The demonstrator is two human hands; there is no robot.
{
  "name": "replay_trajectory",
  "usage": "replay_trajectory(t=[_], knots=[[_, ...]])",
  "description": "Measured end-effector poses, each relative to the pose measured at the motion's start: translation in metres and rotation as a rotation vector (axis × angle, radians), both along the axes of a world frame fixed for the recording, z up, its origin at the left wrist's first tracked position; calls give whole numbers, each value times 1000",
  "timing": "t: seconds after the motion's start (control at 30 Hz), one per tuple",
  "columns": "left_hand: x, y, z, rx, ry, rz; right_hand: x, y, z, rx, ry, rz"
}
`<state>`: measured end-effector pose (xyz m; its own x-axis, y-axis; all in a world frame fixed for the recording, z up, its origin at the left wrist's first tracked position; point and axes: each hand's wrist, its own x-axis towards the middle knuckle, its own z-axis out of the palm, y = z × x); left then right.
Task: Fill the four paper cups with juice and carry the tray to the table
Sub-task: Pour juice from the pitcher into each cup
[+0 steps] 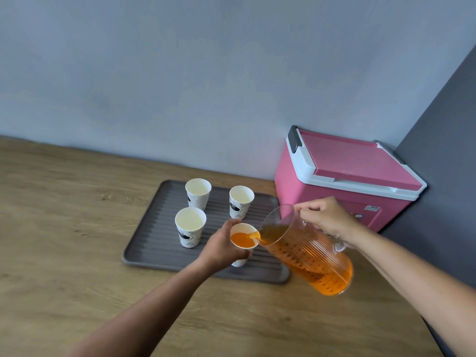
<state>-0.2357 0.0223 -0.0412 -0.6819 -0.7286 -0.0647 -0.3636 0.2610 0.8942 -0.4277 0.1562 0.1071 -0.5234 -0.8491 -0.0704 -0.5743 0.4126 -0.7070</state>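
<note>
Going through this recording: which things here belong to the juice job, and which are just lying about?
Job:
jug, tilted and pouring, gripped by right hand
front-right cup, part filled, gripped by left hand
back-left cup, back-right cup, front-left cup, all empty
tray

Lying about:
cooler, lid shut, beside the tray

Both our forearms reach forward. Our left hand wraps a cup; our right hand, just beside it, grips a tilted jug by the handle.
</note>
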Motion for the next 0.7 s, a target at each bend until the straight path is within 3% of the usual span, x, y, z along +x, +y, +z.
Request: replay_trajectory(t=[0.7], knots=[[-5, -1, 0, -6, 11, -4, -1, 2, 0, 12, 12, 14]])
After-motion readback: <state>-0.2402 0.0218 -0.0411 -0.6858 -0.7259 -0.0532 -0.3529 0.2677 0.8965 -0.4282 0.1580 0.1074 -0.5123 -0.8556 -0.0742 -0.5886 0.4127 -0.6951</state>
